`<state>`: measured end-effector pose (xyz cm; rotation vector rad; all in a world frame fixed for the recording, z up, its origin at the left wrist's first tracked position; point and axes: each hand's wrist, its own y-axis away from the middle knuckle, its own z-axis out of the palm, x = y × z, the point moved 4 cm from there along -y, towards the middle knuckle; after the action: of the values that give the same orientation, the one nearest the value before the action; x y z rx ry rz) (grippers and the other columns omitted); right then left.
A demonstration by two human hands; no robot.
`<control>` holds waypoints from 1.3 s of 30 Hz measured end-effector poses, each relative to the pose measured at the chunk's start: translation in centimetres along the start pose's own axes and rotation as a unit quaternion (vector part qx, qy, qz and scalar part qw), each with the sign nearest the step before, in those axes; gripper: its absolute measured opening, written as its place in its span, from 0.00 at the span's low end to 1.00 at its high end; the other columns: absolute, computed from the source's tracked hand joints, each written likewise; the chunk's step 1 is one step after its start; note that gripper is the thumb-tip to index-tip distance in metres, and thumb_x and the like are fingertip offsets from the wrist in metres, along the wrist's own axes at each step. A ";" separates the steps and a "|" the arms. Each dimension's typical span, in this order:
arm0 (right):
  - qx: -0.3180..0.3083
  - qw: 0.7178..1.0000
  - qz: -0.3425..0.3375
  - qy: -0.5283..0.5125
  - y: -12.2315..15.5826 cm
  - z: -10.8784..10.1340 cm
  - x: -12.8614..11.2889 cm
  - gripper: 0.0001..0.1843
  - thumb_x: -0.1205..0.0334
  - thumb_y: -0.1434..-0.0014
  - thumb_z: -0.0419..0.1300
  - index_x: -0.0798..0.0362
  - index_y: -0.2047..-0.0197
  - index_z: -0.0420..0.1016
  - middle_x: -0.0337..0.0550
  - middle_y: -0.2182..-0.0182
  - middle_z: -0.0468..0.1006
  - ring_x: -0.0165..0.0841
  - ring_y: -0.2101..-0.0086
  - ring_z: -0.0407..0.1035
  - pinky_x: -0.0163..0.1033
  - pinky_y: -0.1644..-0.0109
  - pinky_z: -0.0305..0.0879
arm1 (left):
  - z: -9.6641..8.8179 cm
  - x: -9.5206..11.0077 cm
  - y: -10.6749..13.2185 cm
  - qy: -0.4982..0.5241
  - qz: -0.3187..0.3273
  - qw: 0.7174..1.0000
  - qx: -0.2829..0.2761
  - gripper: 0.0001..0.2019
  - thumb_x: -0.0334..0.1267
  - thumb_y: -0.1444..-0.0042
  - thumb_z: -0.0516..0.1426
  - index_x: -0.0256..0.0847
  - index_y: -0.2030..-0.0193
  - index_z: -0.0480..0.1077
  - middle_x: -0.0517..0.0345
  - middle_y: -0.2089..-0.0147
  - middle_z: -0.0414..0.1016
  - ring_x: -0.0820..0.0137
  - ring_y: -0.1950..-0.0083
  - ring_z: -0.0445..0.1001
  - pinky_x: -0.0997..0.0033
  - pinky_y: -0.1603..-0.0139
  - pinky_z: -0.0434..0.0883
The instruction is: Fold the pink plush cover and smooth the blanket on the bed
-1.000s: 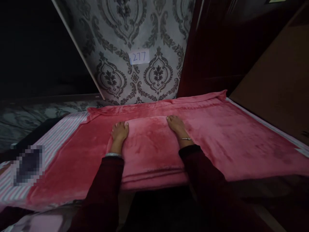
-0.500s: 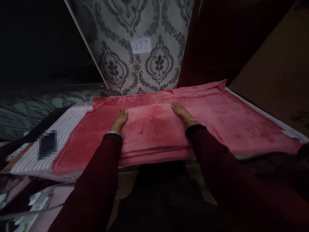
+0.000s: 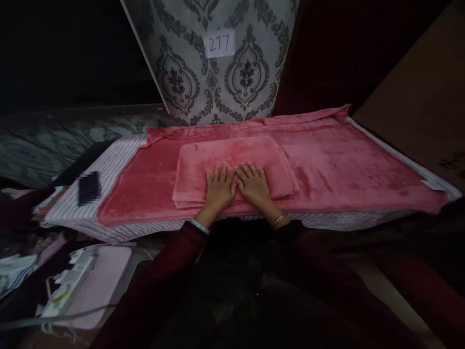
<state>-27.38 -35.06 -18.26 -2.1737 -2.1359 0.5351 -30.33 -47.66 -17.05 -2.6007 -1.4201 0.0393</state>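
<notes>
A folded pink fleece cloth (image 3: 232, 155) lies on a larger pink blanket (image 3: 337, 169) spread over a low surface. My left hand (image 3: 219, 187) and my right hand (image 3: 253, 183) lie flat side by side on the near edge of the folded cloth, fingers stretched out and pointing away from me. Both hands press on the cloth and hold nothing. Dark red sleeves cover my arms, with a bracelet on each wrist.
A striped sheet (image 3: 116, 155) shows under the blanket at the left. A patterned grey wall panel (image 3: 218, 77) carries a paper label reading 277 (image 3: 219, 44). A pink flat case with white items (image 3: 90, 281) lies lower left. A brown board (image 3: 417, 97) stands at right.
My hands slid from the far corners of the folded cloth back to its near edge and came together. The view pulled back and shows more of the blanket.
</notes>
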 end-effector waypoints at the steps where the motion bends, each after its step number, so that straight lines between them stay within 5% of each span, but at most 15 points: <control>1: 0.004 1.000 0.008 0.002 0.1 -0.2 0.6 0.32 0.53 0.27 0.46 0.46 0.23 0.60 0.45 0.24 0.57 0.49 0.25 0.45 0.65 0.24 0.37 | -0.2 -0.6 0.1 -0.002 -0.001 1.000 0.000 0.31 0.50 0.27 0.43 0.45 0.22 0.57 0.47 0.18 0.48 0.47 0.18 0.44 0.32 0.22 0.44; 6: 0.027 0.995 0.090 0.033 1.7 -1.1 5.5 0.32 0.49 0.26 0.44 0.49 0.24 0.63 0.47 0.24 0.58 0.51 0.26 0.46 0.66 0.25 0.42 | -1.2 -4.9 1.9 -0.036 -0.077 0.996 0.002 0.34 0.55 0.29 0.45 0.42 0.21 0.56 0.40 0.19 0.49 0.47 0.18 0.47 0.35 0.22 0.44; 10: 0.042 0.989 0.139 0.038 4.2 -1.4 9.4 0.32 0.49 0.25 0.41 0.48 0.23 0.61 0.47 0.24 0.55 0.52 0.27 0.49 0.66 0.29 0.52 | -1.6 -7.9 4.3 -0.049 -0.118 0.992 0.016 0.33 0.53 0.28 0.45 0.43 0.21 0.56 0.44 0.18 0.49 0.47 0.18 0.45 0.33 0.22 0.43; 15: 0.028 0.990 0.134 0.023 6.3 -1.3 12.3 0.33 0.53 0.25 0.40 0.49 0.22 0.57 0.50 0.25 0.58 0.48 0.31 0.58 0.60 0.30 0.58 | -1.4 -10.9 7.3 -0.026 -0.111 0.993 0.015 0.33 0.51 0.30 0.48 0.45 0.21 0.55 0.49 0.18 0.48 0.46 0.18 0.44 0.39 0.24 0.53; 19: 0.020 0.995 0.095 0.020 7.0 -1.1 13.1 0.35 0.50 0.27 0.45 0.50 0.21 0.53 0.51 0.23 0.52 0.48 0.29 0.56 0.59 0.29 0.57 | -0.7 -12.7 8.8 -0.005 -0.077 0.997 0.020 0.36 0.52 0.32 0.53 0.40 0.22 0.56 0.43 0.18 0.46 0.47 0.22 0.55 0.49 0.25 0.58; 24: 0.020 0.999 0.035 0.000 7.6 -0.5 13.6 0.43 0.46 0.34 0.57 0.49 0.21 0.52 0.52 0.21 0.46 0.51 0.29 0.55 0.63 0.29 0.57 | -0.3 -13.9 9.1 0.033 -0.040 0.997 0.050 0.33 0.47 0.34 0.55 0.38 0.25 0.60 0.40 0.20 0.53 0.53 0.22 0.58 0.54 0.24 0.59; 34: 0.133 0.982 -0.060 -0.123 6.8 -0.3 15.0 0.43 0.71 0.44 0.54 0.50 0.25 0.61 0.55 0.32 0.69 0.47 0.34 0.64 0.62 0.31 0.64 | -0.9 -14.7 8.2 0.078 -0.005 0.988 0.133 0.30 0.27 0.46 0.55 0.41 0.34 0.70 0.43 0.31 0.70 0.53 0.32 0.71 0.50 0.30 0.70; 39: 0.156 0.979 -0.052 -0.117 5.3 -3.4 13.9 0.29 0.71 0.44 0.53 0.52 0.40 0.77 0.54 0.49 0.81 0.48 0.46 0.73 0.58 0.39 0.71 | -3.2 -14.4 6.7 0.085 -0.015 0.979 0.186 0.26 0.27 0.48 0.54 0.42 0.41 0.73 0.45 0.41 0.77 0.54 0.38 0.75 0.52 0.35 0.73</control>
<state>-21.47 -20.99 -19.40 -1.8985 -2.0823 1.0836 -32.22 -63.75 -15.88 -2.2213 -1.2544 0.0693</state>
